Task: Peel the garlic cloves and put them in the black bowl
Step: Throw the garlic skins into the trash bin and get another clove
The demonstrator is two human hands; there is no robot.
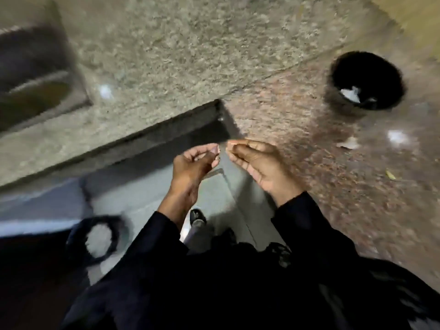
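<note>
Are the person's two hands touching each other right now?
Apart. The head view shows a narrow strip of background between the left hand fingertips and the right hand.

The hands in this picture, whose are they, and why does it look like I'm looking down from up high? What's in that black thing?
The camera sits on a person's head and looks down, so you see what they see. The picture is blurry because the head was moving.

The left hand and right hand belong to that person. They are raised in front of the body with the fingertips curled close together, as if pinching something small. It may be a garlic clove or its skin, but it is too blurred to tell.

The speckled stone is a kitchen counter. On it, to the right, stands the black bowl, with some pale pieces inside, perhaps peeled garlic. A scrap like dry skin lies on the counter near it. Below the hands you see the floor and a shoe.
</note>
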